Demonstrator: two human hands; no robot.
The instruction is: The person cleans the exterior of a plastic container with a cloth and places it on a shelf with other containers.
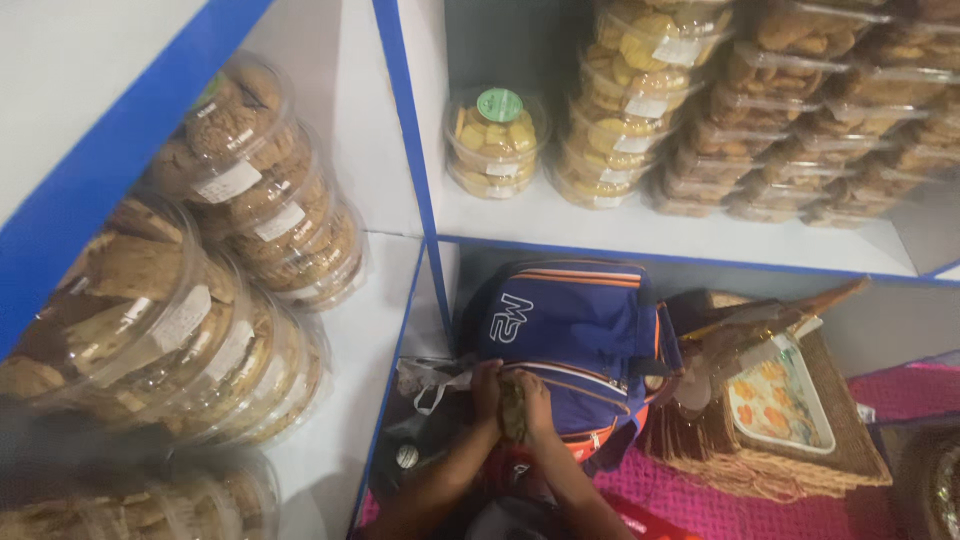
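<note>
Clasping one brownish object (514, 408) between them — left hand (488, 392), right hand (537, 400) — both closed, blue bag (570, 330) at one o'clock.

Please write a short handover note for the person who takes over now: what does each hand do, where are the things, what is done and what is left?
Left hand: closed on one side of a small brownish item, too blurred to identify.
Right hand: grips the other side of the same item.
Both hands are just in front of the blue bag with orange trim, which sits on the low shelf beside a woven basket.
Done: item is in hand.
Left: the item is not put down; the stacked clear cookie tubs on the shelves are untouched.
</note>
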